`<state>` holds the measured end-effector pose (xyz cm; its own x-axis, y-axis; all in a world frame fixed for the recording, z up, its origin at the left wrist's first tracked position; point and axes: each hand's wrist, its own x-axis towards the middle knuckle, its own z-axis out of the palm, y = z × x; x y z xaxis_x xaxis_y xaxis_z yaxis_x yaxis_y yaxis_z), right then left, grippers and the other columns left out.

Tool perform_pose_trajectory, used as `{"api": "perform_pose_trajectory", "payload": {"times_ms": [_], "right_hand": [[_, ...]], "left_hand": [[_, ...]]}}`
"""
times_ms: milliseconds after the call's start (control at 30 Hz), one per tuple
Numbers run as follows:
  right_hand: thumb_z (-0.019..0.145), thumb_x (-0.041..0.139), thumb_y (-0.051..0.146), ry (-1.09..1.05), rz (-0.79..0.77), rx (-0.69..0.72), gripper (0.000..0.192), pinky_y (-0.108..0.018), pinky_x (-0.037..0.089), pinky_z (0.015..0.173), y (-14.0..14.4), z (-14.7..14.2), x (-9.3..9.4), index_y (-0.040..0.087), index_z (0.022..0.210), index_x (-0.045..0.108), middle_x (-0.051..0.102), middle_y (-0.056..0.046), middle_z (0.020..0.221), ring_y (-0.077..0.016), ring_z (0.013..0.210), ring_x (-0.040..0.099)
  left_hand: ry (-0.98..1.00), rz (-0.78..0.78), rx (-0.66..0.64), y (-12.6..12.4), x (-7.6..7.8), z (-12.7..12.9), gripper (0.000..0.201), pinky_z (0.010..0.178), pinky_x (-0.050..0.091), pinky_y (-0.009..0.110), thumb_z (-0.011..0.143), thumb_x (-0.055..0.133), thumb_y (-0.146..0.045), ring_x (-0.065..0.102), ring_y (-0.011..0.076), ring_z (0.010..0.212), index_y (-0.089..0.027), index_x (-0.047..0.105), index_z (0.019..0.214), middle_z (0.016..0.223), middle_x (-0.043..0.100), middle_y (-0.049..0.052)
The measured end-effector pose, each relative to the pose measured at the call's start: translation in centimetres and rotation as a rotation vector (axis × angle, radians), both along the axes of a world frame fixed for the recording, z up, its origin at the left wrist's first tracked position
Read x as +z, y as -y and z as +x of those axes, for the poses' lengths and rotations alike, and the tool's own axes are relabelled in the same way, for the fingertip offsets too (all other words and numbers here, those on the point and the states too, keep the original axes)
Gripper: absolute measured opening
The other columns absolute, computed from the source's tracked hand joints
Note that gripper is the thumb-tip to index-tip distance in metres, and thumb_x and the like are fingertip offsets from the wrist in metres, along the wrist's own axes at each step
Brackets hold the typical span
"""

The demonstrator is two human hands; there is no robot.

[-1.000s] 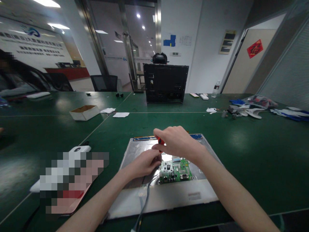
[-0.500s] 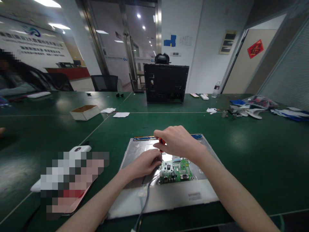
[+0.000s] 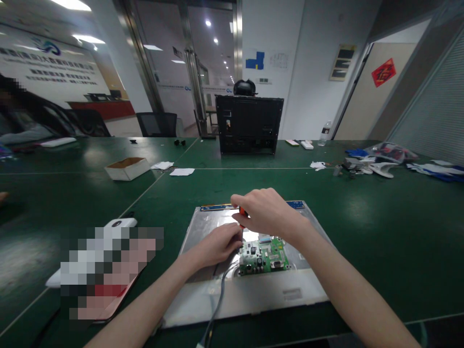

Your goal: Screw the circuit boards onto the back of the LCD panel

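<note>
A silver metal display panel (image 3: 203,295) lies flat on the green table in front of me. A small green circuit board (image 3: 264,256) sits on its middle. My right hand (image 3: 268,210) is closed around the red handle of a screwdriver (image 3: 241,211), held upright above the board's left edge. My left hand (image 3: 217,244) rests on the panel just left of the board, fingers pinched around the screwdriver's lower shaft. A grey cable (image 3: 215,309) runs from the board toward me.
A black monitor housing (image 3: 249,124) stands at the far side. An open cardboard box (image 3: 126,168) and paper scraps (image 3: 181,171) lie at the left, a white device (image 3: 119,223) nearer. Bags and parts (image 3: 380,162) clutter the far right. A person sits at the far left.
Both hands stay in place over the board, with only a slight shift of the right hand on the screwdriver handle.
</note>
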<state>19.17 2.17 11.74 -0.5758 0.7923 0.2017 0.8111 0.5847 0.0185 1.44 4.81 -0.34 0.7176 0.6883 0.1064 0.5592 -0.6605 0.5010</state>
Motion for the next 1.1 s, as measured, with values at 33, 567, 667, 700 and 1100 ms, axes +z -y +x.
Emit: {"api": "perform_pose_trajectory", "payload": {"times_ms": [33, 567, 667, 700, 1100], "right_hand": [[0.091, 0.052, 0.03, -0.002, -0.004, 0.01, 0.017, -0.029, 0.019, 0.053, 0.07, -0.01, 0.03, 0.02, 0.104, 0.059, 0.071, -0.005, 0.082, -0.0144, 0.066, 0.058], [0.086, 0.054, 0.022, -0.027, -0.047, 0.054, 0.023, -0.029, 0.02, 0.053, 0.27, 0.03, 0.15, 0.019, 0.108, 0.054, 0.071, -0.005, 0.091, -0.0142, 0.068, 0.057], [0.083, 0.054, 0.02, -0.035, -0.051, 0.068, 0.026, -0.028, 0.02, 0.053, 0.34, 0.06, 0.12, 0.019, 0.108, 0.054, 0.071, -0.005, 0.093, -0.014, 0.068, 0.057], [0.083, 0.054, 0.021, -0.034, -0.048, 0.064, 0.025, -0.028, 0.02, 0.053, 0.31, 0.06, 0.08, 0.019, 0.108, 0.054, 0.071, -0.005, 0.092, -0.014, 0.068, 0.057], [0.087, 0.052, 0.026, -0.026, -0.018, 0.03, 0.019, -0.029, 0.019, 0.054, 0.25, -0.02, 0.04, 0.02, 0.104, 0.058, 0.07, -0.004, 0.083, -0.0144, 0.066, 0.057]], "left_hand": [[0.006, 0.001, -0.005, -0.07, -0.07, -0.02, 0.004, 0.064, 0.04, 0.03, 0.088, 0.051, -0.021, 0.054, 0.0186, 0.072, -0.019, 0.052, 0.084, 0.081, 0.061, 0.003], [0.026, 0.017, -0.029, -0.45, -0.66, -0.08, 0.005, 0.066, 0.043, 0.031, 0.088, 0.051, -0.022, 0.056, 0.0199, 0.075, -0.019, 0.055, 0.087, 0.086, 0.064, 0.005], [0.042, 0.022, -0.03, -0.46, -0.74, -0.07, 0.003, 0.068, 0.044, 0.032, 0.087, 0.051, -0.02, 0.057, 0.0205, 0.076, -0.019, 0.055, 0.086, 0.087, 0.065, 0.005], [0.04, 0.021, -0.027, -0.42, -0.71, -0.05, 0.003, 0.068, 0.043, 0.032, 0.087, 0.052, -0.019, 0.057, 0.0204, 0.076, -0.019, 0.054, 0.086, 0.086, 0.065, 0.005], [0.023, 0.01, -0.01, -0.16, -0.62, -0.02, 0.006, 0.064, 0.041, 0.03, 0.088, 0.05, -0.02, 0.055, 0.0194, 0.072, -0.019, 0.053, 0.083, 0.081, 0.062, 0.004]]}}
